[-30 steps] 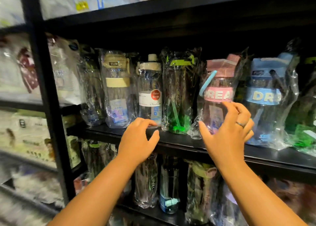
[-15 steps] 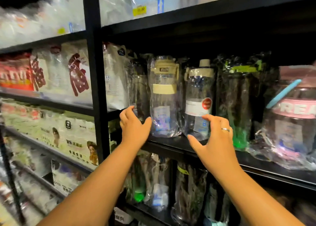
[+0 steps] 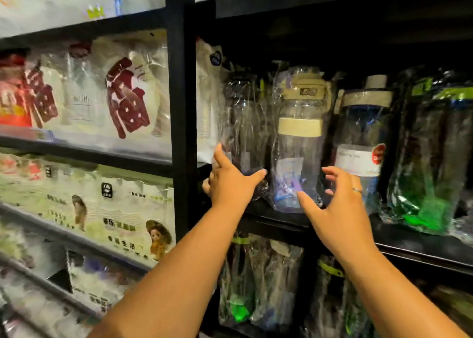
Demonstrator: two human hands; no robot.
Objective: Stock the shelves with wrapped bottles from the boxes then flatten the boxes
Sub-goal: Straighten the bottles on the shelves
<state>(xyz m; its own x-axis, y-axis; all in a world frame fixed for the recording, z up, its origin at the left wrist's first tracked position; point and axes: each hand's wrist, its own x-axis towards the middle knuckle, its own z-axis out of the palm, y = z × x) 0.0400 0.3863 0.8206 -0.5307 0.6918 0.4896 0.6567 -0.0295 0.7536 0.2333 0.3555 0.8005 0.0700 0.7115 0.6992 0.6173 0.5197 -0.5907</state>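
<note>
Left hand [image 3: 230, 186], fingers spread, touches dark wrapped bottle [image 3: 240, 132] at shelf [image 3: 409, 245] left end. Right hand [image 3: 337, 207], loosely open, empty, near beige-banded bottle [image 3: 299, 145]. Advice: push low, keep bases behind front edge.

Glossy, crinkled clear plastic wrap [image 3: 294, 112] covers transparent plastic bottles [image 3: 298, 158] on a smooth black shelf [image 3: 409, 245].

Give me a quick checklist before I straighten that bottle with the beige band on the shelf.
1. Hands free: ok; left hand and right hand hold nothing.
2. Beige-band bottle upright: ok.
3. Room beside it: not ok; dark bottle and white-label bottle stand close on either side.
4. Its wrap intact: cannot tell; blurred.
5. A box nearby: cannot tell; none in view.
</note>
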